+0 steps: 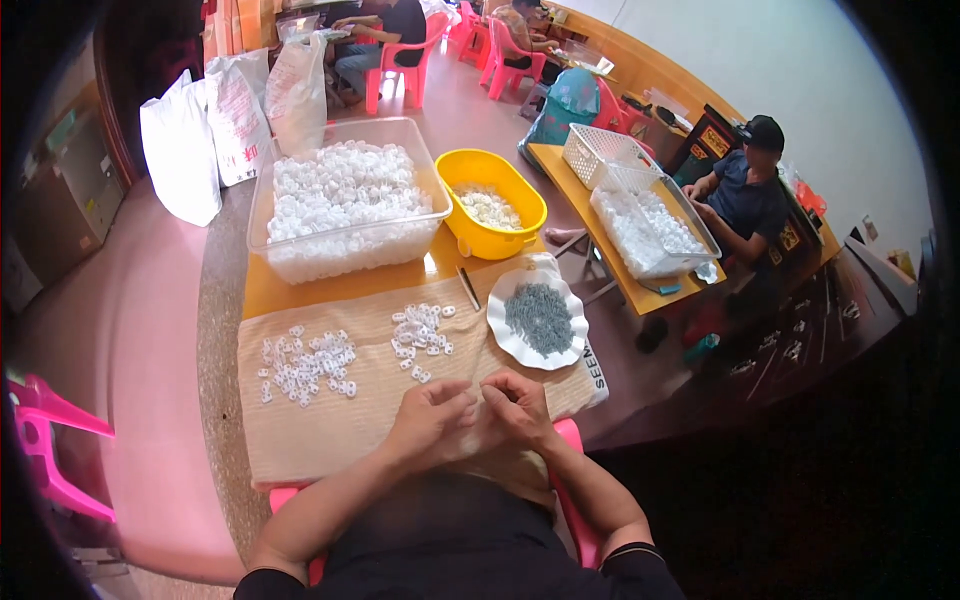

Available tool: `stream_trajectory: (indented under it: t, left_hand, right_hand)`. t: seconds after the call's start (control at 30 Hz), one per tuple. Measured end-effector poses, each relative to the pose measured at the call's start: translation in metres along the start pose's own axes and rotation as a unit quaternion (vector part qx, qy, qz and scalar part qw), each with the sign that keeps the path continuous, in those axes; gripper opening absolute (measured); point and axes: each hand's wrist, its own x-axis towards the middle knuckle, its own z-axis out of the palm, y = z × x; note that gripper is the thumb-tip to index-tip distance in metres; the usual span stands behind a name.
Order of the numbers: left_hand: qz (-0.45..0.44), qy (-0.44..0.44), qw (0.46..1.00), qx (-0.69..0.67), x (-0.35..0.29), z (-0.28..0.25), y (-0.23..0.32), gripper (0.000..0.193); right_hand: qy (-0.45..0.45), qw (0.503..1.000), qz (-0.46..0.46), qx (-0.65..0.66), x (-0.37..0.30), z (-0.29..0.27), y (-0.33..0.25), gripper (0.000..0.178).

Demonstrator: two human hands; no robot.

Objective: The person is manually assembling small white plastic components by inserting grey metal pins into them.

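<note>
My left hand [437, 412] and my right hand [517, 402] are close together over the near edge of a tan cloth [310, 445]. Thumb and fingers are pinched on both; whatever sits between the fingertips is too small to make out. Beyond my left hand lie two groups of small white plastic pieces with holes, a larger pile [308, 364] at the left and a smaller pile [420, 332] nearer the middle. A white wavy-rimmed plate [581, 335] heaped with small grey parts [538, 318] stands just past my right hand. A thin dark pen-like tool [468, 288] rests left of the plate.
At the table's far end stand a large clear bin [345, 262] full of white pieces and a yellow tub [497, 243]. White sacks [182, 150] are behind it. To the right, a person [745, 190] sits by another table [622, 288] with bins. A pink chair [62, 445] is at left.
</note>
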Motion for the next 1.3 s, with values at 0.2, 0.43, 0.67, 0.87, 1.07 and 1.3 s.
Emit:
stream_trajectory:
  t: [0.2,0.43,0.67,0.87,1.07,1.3]
  left_hand:
    - [0.007,0.022,0.999,0.025,0.006,-0.007,0.002,0.014]
    - [-0.027,0.033,0.999,-0.015,0.008,-0.006,0.003,0.019]
    - [-0.018,0.024,0.999,-0.037,0.008,-0.006,0.001,0.019]
    - [-0.025,0.023,0.999,-0.029,0.008,-0.008,-0.003,0.018]
    - [-0.036,0.034,0.998,-0.025,0.005,-0.006,0.0,0.018]
    - [-0.034,0.031,0.999,-0.03,0.006,-0.007,0.0,0.02]
  right_hand:
    - [-0.02,1.0,0.019,0.011,0.004,0.001,-0.007,0.009]
    - [-0.017,0.998,0.046,0.046,0.005,0.0,0.004,0.009]
    - [-0.031,0.995,0.071,0.063,0.004,0.001,-0.005,0.011]
    - [-0.043,0.998,0.021,0.031,0.003,0.004,-0.006,0.01]
    - [-0.052,0.997,0.033,0.04,0.003,0.004,-0.008,0.01]
    - [-0.051,0.998,0.034,0.017,0.004,0.004,-0.01,0.01]
